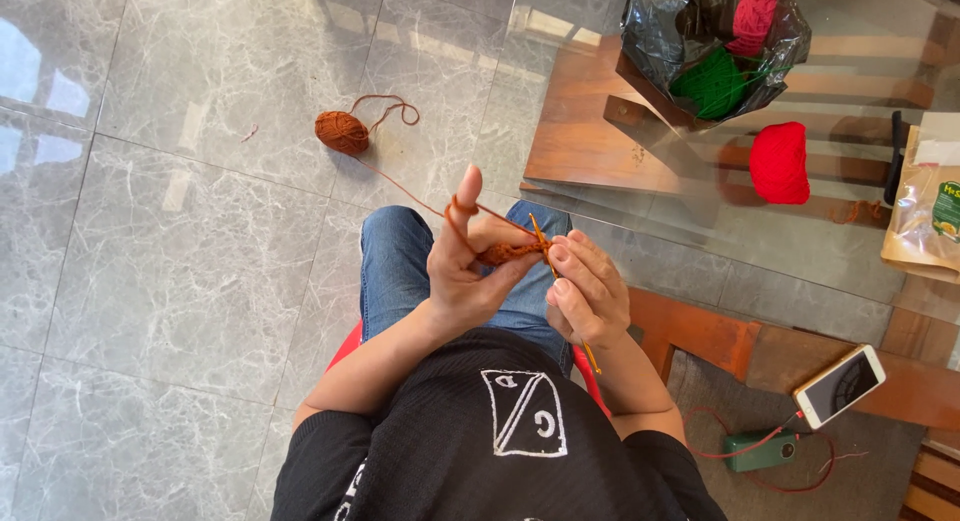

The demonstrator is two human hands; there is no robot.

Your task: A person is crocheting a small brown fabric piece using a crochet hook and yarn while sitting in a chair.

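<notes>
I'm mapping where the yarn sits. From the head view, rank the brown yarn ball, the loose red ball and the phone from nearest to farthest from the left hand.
1. Brown yarn ball: on the floor tiles, up and left of the left hand.
2. Red ball: on the glass table, upper right.
3. Phone: far right, lower, plugged into a cable.

left hand (462,271): pinches rust crochet piece (503,252) | right hand (588,291): grips yellow hook (547,249) | yarn ball (342,132): floor
</notes>
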